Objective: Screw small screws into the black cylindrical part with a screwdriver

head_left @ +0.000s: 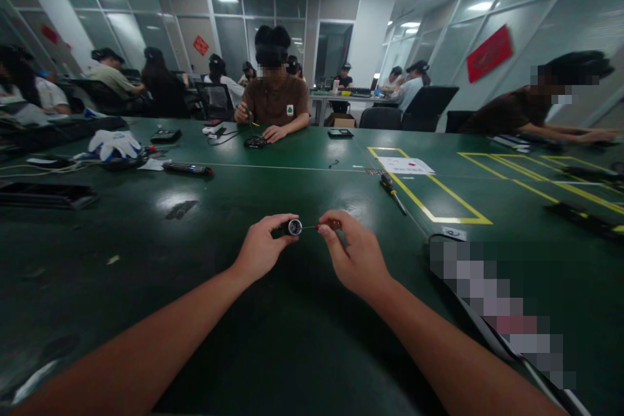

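The worktop (292, 188) lay below the left fingers (284, 218), pinching a tube (294, 227), and right fingers (329, 238), gripping a screwdriver (334, 224) that likely needed steadying.

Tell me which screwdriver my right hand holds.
Your right hand holds the small red-handled screwdriver, its thin shaft pointing left; the black-and-yellow screwdriver lies loose on the table.

Our left forearm (170, 325) angles in from lower left, right forearm (433, 331) from lower right; both bare, converging ahead of us. Left fingers (279, 220) curled in a pinch, thumb underneath; right fingers (335, 216) pinched too, facing left ones, gap between.
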Motion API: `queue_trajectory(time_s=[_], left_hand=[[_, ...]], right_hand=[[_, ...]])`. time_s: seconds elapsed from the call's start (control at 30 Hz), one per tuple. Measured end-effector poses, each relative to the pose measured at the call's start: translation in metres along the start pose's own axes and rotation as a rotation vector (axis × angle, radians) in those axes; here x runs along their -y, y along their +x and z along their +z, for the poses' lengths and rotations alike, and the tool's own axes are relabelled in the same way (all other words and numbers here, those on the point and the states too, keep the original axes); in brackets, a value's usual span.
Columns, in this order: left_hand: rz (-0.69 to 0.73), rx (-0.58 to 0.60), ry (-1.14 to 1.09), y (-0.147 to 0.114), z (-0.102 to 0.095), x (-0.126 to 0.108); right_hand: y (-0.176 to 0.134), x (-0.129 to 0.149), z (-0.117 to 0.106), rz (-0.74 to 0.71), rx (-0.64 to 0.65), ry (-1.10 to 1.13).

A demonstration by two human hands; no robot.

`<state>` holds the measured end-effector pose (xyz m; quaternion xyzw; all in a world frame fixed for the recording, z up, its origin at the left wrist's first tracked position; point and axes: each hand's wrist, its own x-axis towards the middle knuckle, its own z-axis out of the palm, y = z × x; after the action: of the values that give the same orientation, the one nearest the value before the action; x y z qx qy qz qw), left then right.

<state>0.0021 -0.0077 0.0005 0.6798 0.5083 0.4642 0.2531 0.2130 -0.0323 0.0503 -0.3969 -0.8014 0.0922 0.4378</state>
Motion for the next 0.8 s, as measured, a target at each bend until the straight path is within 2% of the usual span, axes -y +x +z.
queue_trajectory(time_s=[0.17,0.43,0.67,0.8], left_hand=[[0.007,-0.008,-0.005,0.0007,-0.0009,-0.0014],[0.030,0.013,0.007,-0.0007,-0.0014,-0.0007],[-0.008,0.010,0.046,-0.0011,-0.0008,-0.0048],[-0.019,0.020,0.049,-0.0019,-0.0004,-0.0053]], right_hand=[[-0.0013,0.0005,0.0016,-0.042,0.002,-0.017],[0.0026,-0.0030,0.0011,0.112,-0.007,0.068],[-0.0008,-0.0044,0.0015,0.165,-0.106,0.128],[-0.0013,-0.0049,0.0002,0.157,-0.094,0.156]])
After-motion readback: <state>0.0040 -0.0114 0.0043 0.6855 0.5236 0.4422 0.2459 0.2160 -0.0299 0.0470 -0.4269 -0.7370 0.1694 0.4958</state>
